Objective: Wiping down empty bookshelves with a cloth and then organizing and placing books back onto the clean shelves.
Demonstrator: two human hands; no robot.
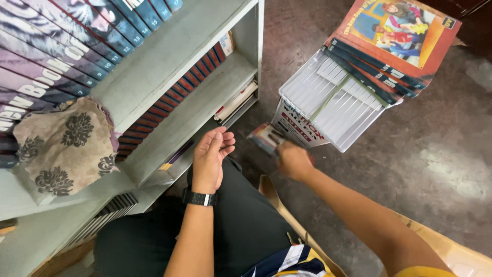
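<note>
Head view: right hand (293,161) grips a thin book (265,137) beside the open, empty left hand (211,156).

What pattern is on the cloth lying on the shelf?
The cloth is beige with dark brown flowery damask shapes, seen best in the head view, beside the left hand.

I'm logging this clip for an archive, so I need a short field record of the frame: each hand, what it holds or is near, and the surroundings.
left hand: left hand open, palm up, empty, above the lap; black wristwatch on the wrist
right hand: right hand gripping a thin book, blurred
nearest stack: book stack on the floor, spines and page edges showing, an orange-covered book on top
shelf: grey bookshelf with numbered volumes and red volumes
cloth: patterned cloth lying on a shelf
floor: dark floor
</note>
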